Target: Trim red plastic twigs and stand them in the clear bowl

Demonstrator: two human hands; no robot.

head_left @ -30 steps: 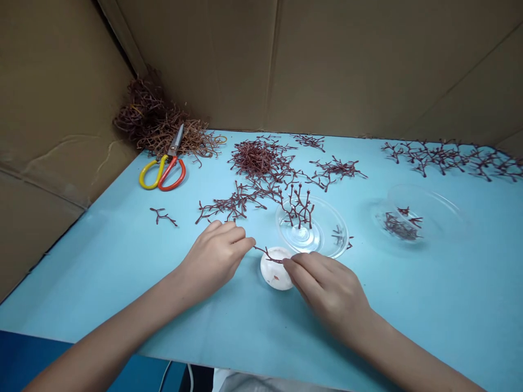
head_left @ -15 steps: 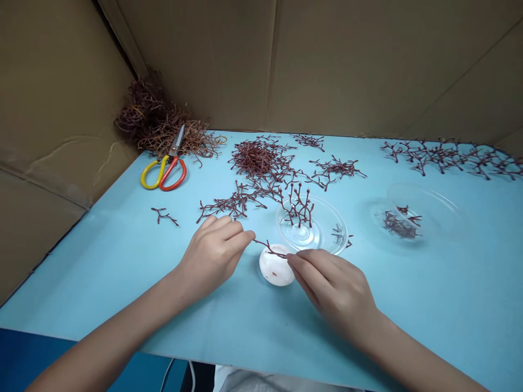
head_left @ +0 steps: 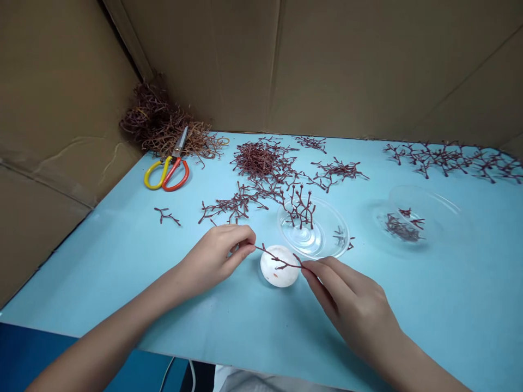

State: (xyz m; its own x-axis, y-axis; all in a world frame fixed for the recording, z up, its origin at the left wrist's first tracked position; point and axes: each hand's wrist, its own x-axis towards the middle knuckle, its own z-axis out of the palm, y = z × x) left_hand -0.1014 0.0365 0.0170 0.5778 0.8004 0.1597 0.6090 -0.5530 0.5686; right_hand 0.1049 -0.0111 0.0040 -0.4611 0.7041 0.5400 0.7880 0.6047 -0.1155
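A thin dark red branched twig [head_left: 278, 258] stretches across the space between my hands, passing just above a round white lump [head_left: 273, 274]. My left hand [head_left: 216, 257] pinches the twig's left end between its fingertips. My right hand [head_left: 351, 301] grips the right end, to the right of the white lump. A clear round plate [head_left: 337, 220] lies just beyond the lump, holding a branched red piece that stands upright.
Red-handled scissors [head_left: 168, 177] lie on the blue tabletop [head_left: 122, 261] at the left. Piles of red twigs [head_left: 261, 160] spread along the back, with a brown tangle [head_left: 163, 125] against the cardboard wall [head_left: 204, 60]. A clear dish [head_left: 425, 209] holding twigs sits to the right.
My right hand has slid to the right, and more of the twig now shows between my hands. The view has shifted slightly.
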